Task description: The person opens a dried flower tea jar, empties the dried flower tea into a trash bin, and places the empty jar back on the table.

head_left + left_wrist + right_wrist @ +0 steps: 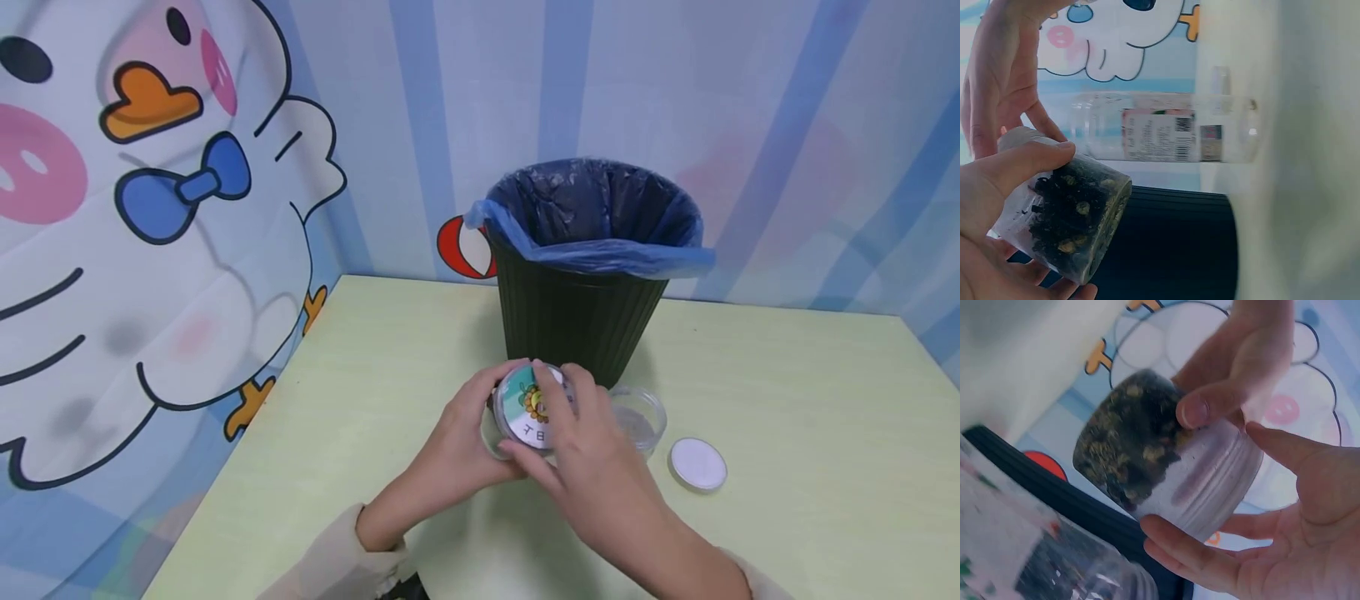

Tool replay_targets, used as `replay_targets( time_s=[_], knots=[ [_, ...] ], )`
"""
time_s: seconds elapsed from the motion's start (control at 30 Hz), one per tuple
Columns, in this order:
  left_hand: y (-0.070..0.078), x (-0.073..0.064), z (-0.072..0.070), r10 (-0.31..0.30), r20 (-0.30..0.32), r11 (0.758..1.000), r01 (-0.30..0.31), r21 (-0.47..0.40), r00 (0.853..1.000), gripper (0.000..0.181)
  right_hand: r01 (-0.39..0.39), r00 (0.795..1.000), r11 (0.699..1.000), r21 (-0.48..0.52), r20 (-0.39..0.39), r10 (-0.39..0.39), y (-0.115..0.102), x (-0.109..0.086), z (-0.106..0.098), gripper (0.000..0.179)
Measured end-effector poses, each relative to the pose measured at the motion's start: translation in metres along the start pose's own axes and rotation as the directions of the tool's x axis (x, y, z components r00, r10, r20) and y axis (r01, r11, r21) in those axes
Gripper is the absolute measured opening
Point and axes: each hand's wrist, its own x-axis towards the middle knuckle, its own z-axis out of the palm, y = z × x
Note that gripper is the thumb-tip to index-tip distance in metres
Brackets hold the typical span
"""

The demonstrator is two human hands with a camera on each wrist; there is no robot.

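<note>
My left hand (468, 425) grips a clear plastic jar (1072, 212) round its side. Dark dried bits mixed with yellowish pieces, like flower tea, lie inside it. The jar is tilted in the left wrist view. On its top sits a round lid (522, 404) with a green and white sticker showing a sunflower. My right hand (592, 458) holds this lid end, thumb on one side and fingers across and round the other. Just right of the hands stands a second clear jar (651, 417), lidless, with a printed label (1159, 134). A white lid (698, 464) lies flat beside it.
A black ribbed bin (577, 321) lined with a blue plastic bag (622, 257) stands right behind the hands. The pale yellow table (360, 367) meets a cartoon-printed wall cloth (480, 100) at the back and left.
</note>
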Motion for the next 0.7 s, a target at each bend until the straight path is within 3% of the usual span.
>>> replay_targets(
  time_s=[0.4, 0.7],
  knots=[
    [0.021, 0.02, 0.001, 0.051, 0.003, 0.999, -0.051, -0.016, 0.999, 0.096, -0.009, 0.997, 0.993, 0.115, 0.073, 0.0, 0.013, 0.01, -0.044, 0.076],
    [0.037, 0.035, 0.004, 0.082, -0.007, 0.996, -0.082, -0.041, 0.997, 0.094, -0.032, 0.976, 0.989, 0.146, 0.22, -0.001, 0.029, 0.029, -0.082, 0.073]
  ],
)
